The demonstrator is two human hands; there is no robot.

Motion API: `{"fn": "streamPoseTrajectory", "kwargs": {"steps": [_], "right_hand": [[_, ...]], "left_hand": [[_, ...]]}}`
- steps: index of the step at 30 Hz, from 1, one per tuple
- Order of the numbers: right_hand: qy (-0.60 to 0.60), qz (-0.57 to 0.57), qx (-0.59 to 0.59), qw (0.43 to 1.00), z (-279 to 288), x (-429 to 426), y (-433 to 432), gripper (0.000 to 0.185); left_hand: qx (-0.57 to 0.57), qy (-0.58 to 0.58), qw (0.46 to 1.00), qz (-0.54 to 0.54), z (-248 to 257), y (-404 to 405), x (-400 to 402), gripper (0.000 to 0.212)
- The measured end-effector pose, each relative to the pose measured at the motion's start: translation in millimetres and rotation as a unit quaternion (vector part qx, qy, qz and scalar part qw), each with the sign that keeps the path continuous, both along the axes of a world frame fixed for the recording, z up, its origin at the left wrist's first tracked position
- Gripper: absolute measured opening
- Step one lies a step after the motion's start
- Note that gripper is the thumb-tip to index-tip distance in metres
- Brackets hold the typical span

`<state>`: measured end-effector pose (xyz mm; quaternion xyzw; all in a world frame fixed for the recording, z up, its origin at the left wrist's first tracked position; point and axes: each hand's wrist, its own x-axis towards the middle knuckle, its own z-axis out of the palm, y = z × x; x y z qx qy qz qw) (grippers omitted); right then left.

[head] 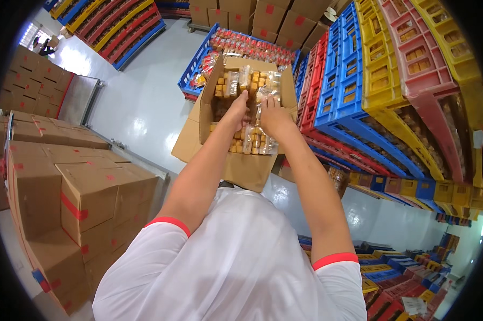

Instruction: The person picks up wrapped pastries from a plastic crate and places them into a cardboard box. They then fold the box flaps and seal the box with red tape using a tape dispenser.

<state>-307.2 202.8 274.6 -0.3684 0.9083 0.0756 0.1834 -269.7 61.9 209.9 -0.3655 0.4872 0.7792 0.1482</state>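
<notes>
An open cardboard box (207,108) with its flaps spread stands before me. Clear plastic packs of golden-brown cube-shaped food pieces (251,138) fill much of it, and a darker gap shows at its left middle. My left hand (239,110) reaches into the box beside that gap, its fingers partly hidden. At the right side of the box, my right hand (274,116) rests its fingertips on a clear pack. Whether either hand grips a pack is unclear.
Behind the box is a blue plastic crate (195,64) of red-labelled packs. Tall stacks of coloured crates (341,76) rise close on the right. Taped cardboard boxes (93,188) stand at the left, and more cartons (273,18) at the back.
</notes>
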Motion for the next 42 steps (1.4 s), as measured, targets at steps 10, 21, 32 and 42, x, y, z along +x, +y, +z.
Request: {"fn": "streamPoseTrajectory", "kwargs": {"steps": [10, 21, 32, 42], "right_hand": [[-0.017, 0.016, 0.008, 1.000, -7.1, -9.7, 18.4, 0.073], [0.168, 0.054, -0.232, 0.957, 66.8, 52.7, 29.7, 0.053], [0.158, -0.492, -0.480, 0.709, 53.1, 278.4, 228.7, 0.029], [0.336, -0.566, -0.324, 0.680, 27.5, 465.3, 303.0, 0.023]], "left_hand": [[-0.458, 0.060, 0.855, -0.235, 102.1, -4.5, 35.6, 0.051], [-0.509, 0.141, 0.847, -0.057, 28.0, -4.6, 33.2, 0.073], [-0.416, 0.402, 0.806, -0.124, 89.2, 12.1, 68.8, 0.056], [-0.151, 0.541, 0.703, -0.436, 130.6, 220.0, 187.4, 0.042]]}}
